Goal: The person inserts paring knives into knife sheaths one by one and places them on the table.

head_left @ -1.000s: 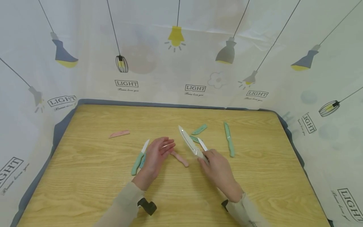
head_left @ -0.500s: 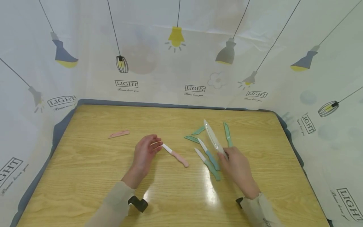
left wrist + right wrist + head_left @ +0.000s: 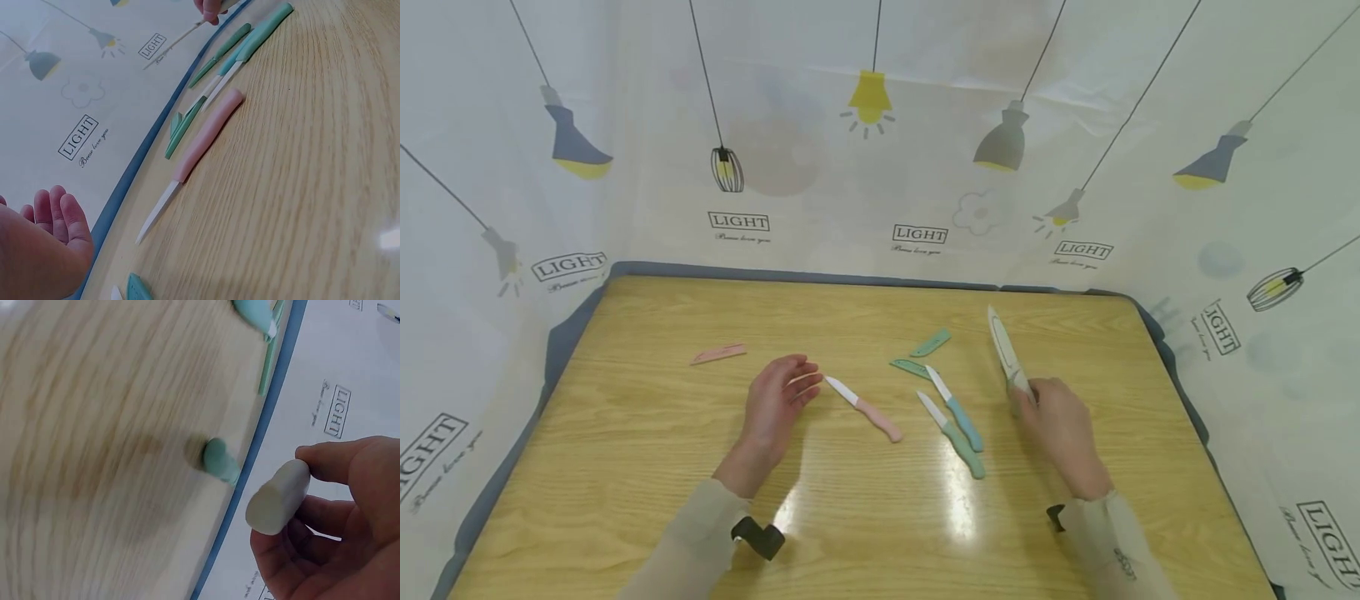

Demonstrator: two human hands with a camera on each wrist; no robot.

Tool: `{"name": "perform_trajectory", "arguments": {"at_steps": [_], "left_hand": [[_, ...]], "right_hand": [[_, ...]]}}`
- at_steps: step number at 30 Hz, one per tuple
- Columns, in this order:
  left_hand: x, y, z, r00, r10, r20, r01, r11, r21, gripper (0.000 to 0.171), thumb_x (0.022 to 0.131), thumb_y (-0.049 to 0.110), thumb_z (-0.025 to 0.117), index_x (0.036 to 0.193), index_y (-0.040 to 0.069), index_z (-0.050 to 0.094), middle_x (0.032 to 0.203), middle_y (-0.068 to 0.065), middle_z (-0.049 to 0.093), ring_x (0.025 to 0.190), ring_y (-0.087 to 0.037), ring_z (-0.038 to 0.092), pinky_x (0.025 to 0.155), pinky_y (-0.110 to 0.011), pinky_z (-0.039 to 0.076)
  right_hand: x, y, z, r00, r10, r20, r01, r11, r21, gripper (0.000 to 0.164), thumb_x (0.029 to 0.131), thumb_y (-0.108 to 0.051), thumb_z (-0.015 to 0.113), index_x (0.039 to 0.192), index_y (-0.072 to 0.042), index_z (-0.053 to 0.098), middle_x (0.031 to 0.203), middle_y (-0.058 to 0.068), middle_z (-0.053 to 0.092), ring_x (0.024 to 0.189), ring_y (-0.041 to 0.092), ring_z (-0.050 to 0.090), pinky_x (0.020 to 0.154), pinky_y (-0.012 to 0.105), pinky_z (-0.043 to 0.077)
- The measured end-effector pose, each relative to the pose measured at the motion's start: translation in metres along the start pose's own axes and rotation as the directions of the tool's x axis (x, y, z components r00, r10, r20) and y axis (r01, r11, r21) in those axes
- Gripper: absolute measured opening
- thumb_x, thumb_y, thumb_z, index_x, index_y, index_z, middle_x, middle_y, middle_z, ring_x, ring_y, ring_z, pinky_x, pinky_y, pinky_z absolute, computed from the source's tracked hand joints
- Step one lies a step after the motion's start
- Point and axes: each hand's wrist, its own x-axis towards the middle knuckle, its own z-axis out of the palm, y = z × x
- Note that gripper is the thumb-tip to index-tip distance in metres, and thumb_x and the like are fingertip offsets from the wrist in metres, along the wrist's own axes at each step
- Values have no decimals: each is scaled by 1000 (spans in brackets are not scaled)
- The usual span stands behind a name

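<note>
My right hand [image 3: 1067, 425] grips a large knife [image 3: 1006, 346] by its off-white handle, raised over the right part of the table with the pale blade pointing away. The left hand [image 3: 772, 408] is held over the table, fingers relaxed, holding nothing. Its fingertips are near the blade tip of a pink-handled knife [image 3: 877, 418]. Between the hands lie a blue-handled knife [image 3: 964, 423] and a green-handled knife [image 3: 962, 450], side by side. Another green knife [image 3: 231, 44] is largely hidden behind my right hand in the head view.
Two green blade sheaths [image 3: 931, 342] lie beyond the blue-handled knife, one touching its tip in this view. A pink sheath [image 3: 718, 354] rests at back left. A teal piece [image 3: 137, 287] and a blade tip show below the left hand. A printed curtain [image 3: 820, 225] borders the table.
My right hand has carried the large knife to the right, uncovering the blue and green knives. The left hand has shifted left, uncovering the pink knife's blade.
</note>
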Motion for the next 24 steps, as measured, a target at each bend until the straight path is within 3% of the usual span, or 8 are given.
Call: {"name": "perform_trajectory", "arguments": {"at_steps": [5,11,24], "left_hand": [[-1,1,-2,1000,4,7,-4,1000,4,27,103,16,43,118,-5,48,101,-10,62,106,-35,59,103,-50,42],[-2,1,-7,999,15,41,-17,999,30,29,104,20,43,118,-4,49,105,-11,61,111,-38,55,102,-48,43],[-2,0,-12,999,26,44,-28,999,45,25,103,25,46,112,3,53,108,-12,59,118,-43,50,104,-49,41]], "right_hand": [[6,11,-1,999,43,26,-43,999,-2,35,100,-28,49,74,-6,60,65,6,49,51,17,45,41,28,40],[11,21,-4,994,81,72,-80,997,-11,39,101,-28,46,67,-8,49,59,5,46,46,17,42,39,28,38],[17,35,-3,987,113,111,-102,989,-107,37,100,-23,44,68,-6,50,60,7,48,47,17,46,37,29,40]]}}
